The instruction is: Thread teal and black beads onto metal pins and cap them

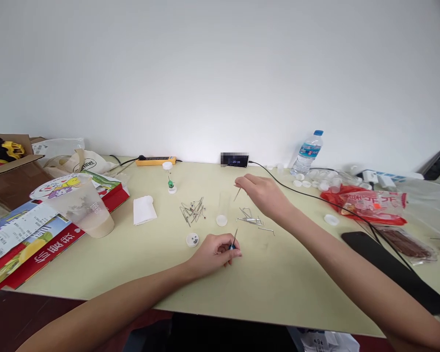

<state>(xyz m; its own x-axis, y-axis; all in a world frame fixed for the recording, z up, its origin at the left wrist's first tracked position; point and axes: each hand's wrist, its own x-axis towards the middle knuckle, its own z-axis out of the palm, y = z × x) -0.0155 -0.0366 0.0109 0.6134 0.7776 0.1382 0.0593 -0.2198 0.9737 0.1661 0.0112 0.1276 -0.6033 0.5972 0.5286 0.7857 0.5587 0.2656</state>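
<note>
Near the front middle of the table, my left hand (215, 254) is closed on a small dark-blue piece (232, 247) with a thin metal rod sticking up from it. Farther up and to the right, my right hand (262, 193) pinches another thin metal rod (237, 194), its tip pointing down. A clear plastic tube (224, 200) with a white end lies between the hands. Bent metal rods (250, 217) lie under my right hand. To the left are a pile of metal rods with small ends (193, 211) and a white cap (192, 239) holding small dark bits.
At the left stand a drink cup (84, 208), red packaging (64, 244) and a cardboard box (11, 181). A green-and-white capped piece (171, 185) and folded white paper (144, 210) lie nearby. On the right are a water bottle (308, 152), white caps (324, 183), a cable and a black slab (392, 274).
</note>
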